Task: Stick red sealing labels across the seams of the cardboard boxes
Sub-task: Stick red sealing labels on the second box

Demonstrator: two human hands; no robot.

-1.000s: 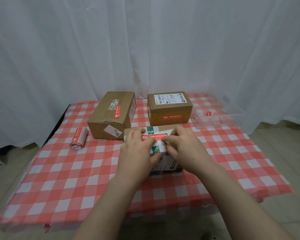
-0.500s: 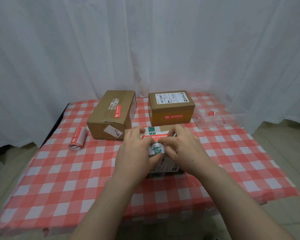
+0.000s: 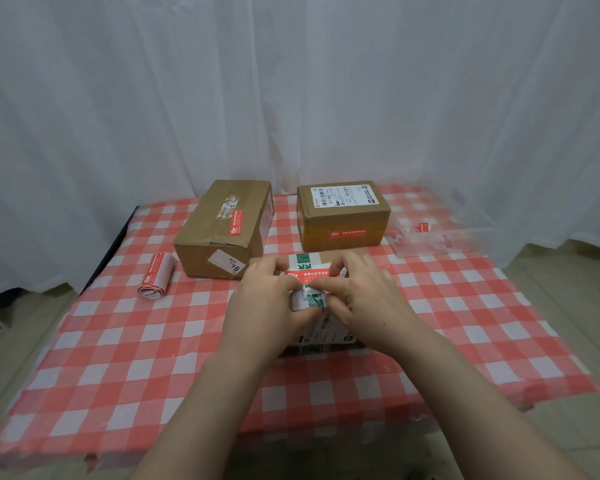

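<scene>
- Right now a small box (image 3: 321, 329) sits near the middle of the checked tablecloth (image 3: 118, 358), closest to the person, mostly hidden under both hands.
- A red label (image 3: 315, 274) lies across the white-and-green tape on top of the small box, between the 2 hands.
- The left hand (image 3: 267, 306) grasps the small box: curled fingers on its top by the left end of the red label, thumb against its near side.
- The right hand (image 3: 364, 299) also clutches the small box with bent fingers, and its forefinger lies along the near edge of the red label.
- Behind, 2 larger boxes stand apart from each other: the left box (image 3: 219, 237) has the left box's label (image 3: 236, 222) on its top, the right box (image 3: 342, 216) has the right box's label (image 3: 347, 233) on its front.
- A roll of labels (image 3: 156, 277) lies left of the left box.
- A clear tray (image 3: 440, 237) sits at the far right, in front of a white curtain (image 3: 291, 98).
</scene>
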